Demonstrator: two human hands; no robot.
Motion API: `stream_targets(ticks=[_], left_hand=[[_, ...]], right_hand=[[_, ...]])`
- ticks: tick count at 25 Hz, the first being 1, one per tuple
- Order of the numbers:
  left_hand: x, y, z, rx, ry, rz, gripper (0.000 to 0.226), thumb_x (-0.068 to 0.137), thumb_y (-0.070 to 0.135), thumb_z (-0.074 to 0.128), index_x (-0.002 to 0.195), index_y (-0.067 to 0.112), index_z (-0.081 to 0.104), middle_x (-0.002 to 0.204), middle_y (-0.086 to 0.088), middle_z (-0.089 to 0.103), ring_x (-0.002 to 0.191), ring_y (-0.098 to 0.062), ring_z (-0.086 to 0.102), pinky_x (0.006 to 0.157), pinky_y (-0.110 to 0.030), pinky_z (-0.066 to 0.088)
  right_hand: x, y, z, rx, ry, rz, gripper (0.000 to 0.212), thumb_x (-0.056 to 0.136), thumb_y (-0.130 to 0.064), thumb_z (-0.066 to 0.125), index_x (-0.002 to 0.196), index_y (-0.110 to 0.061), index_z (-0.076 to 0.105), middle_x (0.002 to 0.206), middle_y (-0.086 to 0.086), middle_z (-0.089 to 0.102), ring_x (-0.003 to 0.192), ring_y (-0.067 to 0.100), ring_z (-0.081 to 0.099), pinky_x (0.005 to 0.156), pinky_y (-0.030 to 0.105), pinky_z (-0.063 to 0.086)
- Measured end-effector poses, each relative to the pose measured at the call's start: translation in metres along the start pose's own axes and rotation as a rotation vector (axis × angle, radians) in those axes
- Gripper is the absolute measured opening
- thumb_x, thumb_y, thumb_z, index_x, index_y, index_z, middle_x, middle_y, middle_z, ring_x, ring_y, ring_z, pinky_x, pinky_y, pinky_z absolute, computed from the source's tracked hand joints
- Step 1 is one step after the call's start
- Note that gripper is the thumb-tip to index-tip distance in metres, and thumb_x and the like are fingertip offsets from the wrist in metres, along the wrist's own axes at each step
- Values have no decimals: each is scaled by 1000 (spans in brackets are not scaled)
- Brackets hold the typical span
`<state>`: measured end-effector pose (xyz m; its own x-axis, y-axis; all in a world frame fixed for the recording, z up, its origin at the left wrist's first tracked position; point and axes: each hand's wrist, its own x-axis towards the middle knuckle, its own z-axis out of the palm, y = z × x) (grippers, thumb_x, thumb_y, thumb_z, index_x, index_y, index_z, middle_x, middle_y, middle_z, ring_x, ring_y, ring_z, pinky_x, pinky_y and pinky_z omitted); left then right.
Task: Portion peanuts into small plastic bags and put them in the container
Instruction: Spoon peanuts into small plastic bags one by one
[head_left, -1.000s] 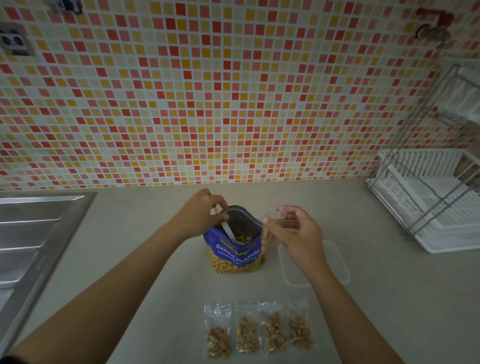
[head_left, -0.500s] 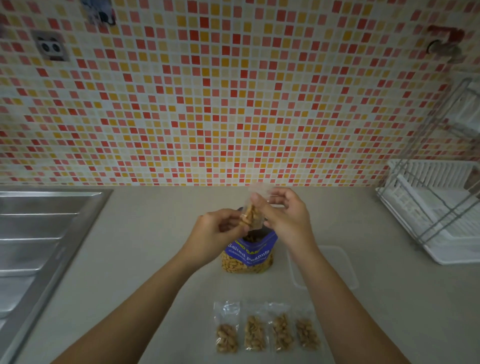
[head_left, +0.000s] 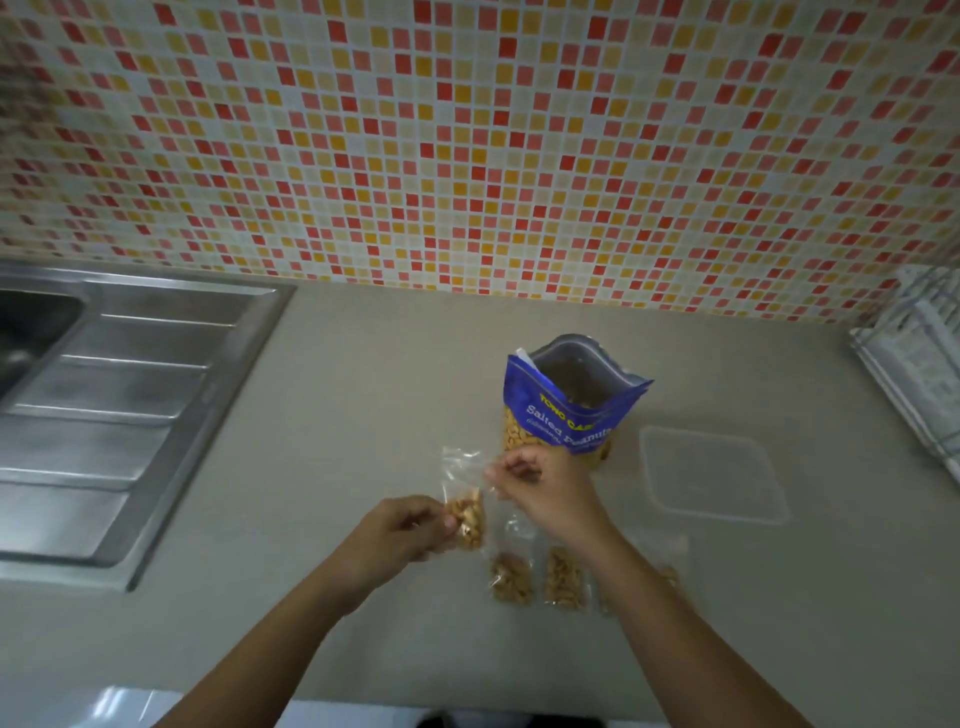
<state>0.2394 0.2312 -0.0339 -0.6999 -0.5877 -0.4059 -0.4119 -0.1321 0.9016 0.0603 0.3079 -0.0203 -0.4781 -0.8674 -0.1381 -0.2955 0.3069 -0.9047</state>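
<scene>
- A small clear plastic bag (head_left: 464, 512), part-filled with peanuts, is held just above the beige countertop (head_left: 363, 395), in front and to the left of the open blue foil peanut pouch (head_left: 569, 410).
- Its lower, filled end is pinched by the curled fingers of the left hand (head_left: 397, 535). Its empty top edge is pinched between thumb and fingertips of the right hand (head_left: 543, 488).
- Closing the mouth of the bag appears to be the step in hand. It is best done with the bag held upright and the nuts settled low, so that the closing strip is free of them. Air should be eased out first, and the strip pressed along its whole width.
- Whether the mouth is already closed cannot be told.
- Counted: one bag in hand, one pouch, and two filled bags (head_left: 511, 577) plainly seen in a row on the countertop. At least one more bag (head_left: 670, 576) is half hidden by the right forearm.
- One shallow clear rectangular plastic container (head_left: 711, 478) is seen to the right of the pouch, with no bag seen in it.
</scene>
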Motion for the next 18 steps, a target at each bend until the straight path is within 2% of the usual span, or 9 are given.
stream_targets(ticks=[3, 5, 8, 11, 14, 16, 18], left_hand=[[7, -35, 8, 160, 103, -118, 17, 84, 23, 66, 68, 18, 66, 56, 6, 59, 52, -5, 50, 52, -14, 40], [12, -46, 16, 261, 177, -141, 17, 81, 23, 68, 65, 24, 63, 58, 4, 62, 47, -1, 52, 50, -11, 41], [18, -53, 28, 438, 227, -106, 20, 81, 27, 66, 65, 30, 54, 62, 7, 59, 58, -5, 55, 53, -11, 39], [21, -54, 34, 577, 267, -91, 17, 80, 33, 62, 69, 28, 50, 60, 9, 53, 69, -17, 58, 61, -21, 37], [20, -53, 38, 624, 263, -89, 18, 81, 36, 60, 80, 21, 51, 71, 2, 60, 82, -24, 64, 64, -23, 39], [21, -48, 35, 663, 300, -76, 26, 80, 42, 61, 82, 18, 50, 78, -2, 66, 82, -25, 64, 66, -26, 42], [25, -35, 26, 674, 407, -42, 26, 82, 41, 60, 84, 16, 52, 75, -2, 65, 79, -24, 62, 67, -27, 42]], right_hand=[[6, 34, 26, -402, 14, 103, 15, 77, -35, 67, 82, -21, 72, 80, -4, 73, 79, 13, 67, 72, 25, 51], [6, 43, 35, -616, 33, 122, 20, 77, -39, 61, 88, -25, 71, 88, -5, 73, 88, 16, 65, 69, 24, 47], [5, 49, 42, -790, 14, 78, 22, 80, -35, 55, 93, -25, 70, 94, -2, 70, 95, 21, 60, 71, 26, 47], [8, 52, 43, -828, 3, 56, 21, 81, -33, 54, 92, -24, 69, 98, -2, 67, 98, 22, 55, 73, 27, 44], [9, 54, 43, -773, 6, 55, 23, 77, -34, 57, 95, -25, 66, 101, -4, 65, 101, 20, 54, 75, 27, 44], [9, 55, 39, -673, 33, 60, 28, 77, -36, 59, 102, -24, 64, 101, -4, 66, 100, 19, 55, 78, 28, 45], [7, 53, 32, -559, 87, 72, 27, 80, -34, 60, 104, -22, 63, 97, -4, 68, 95, 18, 60, 78, 28, 46]])
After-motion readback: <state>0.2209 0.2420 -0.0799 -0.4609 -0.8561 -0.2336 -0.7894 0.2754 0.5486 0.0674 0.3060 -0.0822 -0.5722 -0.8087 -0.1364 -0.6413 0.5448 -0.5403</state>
